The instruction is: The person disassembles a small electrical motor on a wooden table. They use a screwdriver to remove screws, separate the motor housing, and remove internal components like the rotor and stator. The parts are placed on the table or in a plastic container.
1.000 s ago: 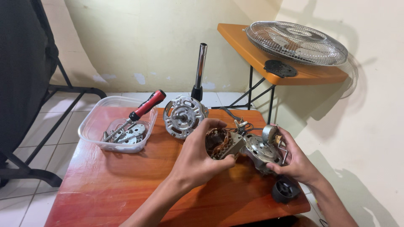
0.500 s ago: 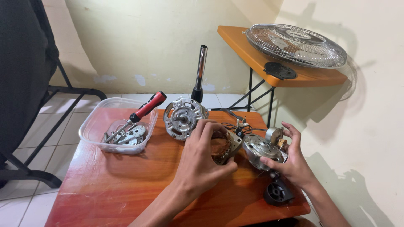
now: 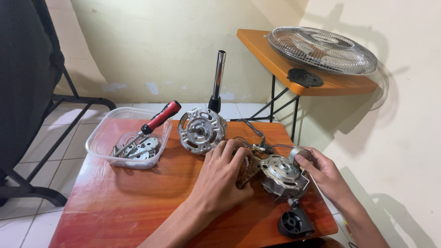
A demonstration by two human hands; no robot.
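Observation:
On the small wooden table [image 3: 138, 206], my left hand [image 3: 223, 177] covers and grips a copper-wound motor stator [image 3: 245, 171], mostly hidden under my fingers. My right hand [image 3: 324, 172] holds the right side of a silver motor housing [image 3: 282, 174] lying just right of the stator, fingers on a small grey part at its upper edge. Thin wires [image 3: 255, 140] run from the motor toward the back of the table. A second silver motor end cover [image 3: 202, 129] leans upright behind my left hand.
A clear plastic tub [image 3: 108, 154] at the left holds metal parts and a red-handled screwdriver [image 3: 158, 119]. A black plastic knob [image 3: 294, 222] lies at the table's front right edge. A chrome tube [image 3: 218, 80] stands behind. An orange side table [image 3: 340, 85] bears a fan grille [image 3: 321, 48]. A dark chair stands left.
Both hands lowered the motor parts from a tilted, lifted hold down onto the table. My left hand now lies over the stator and the housing rests flatter.

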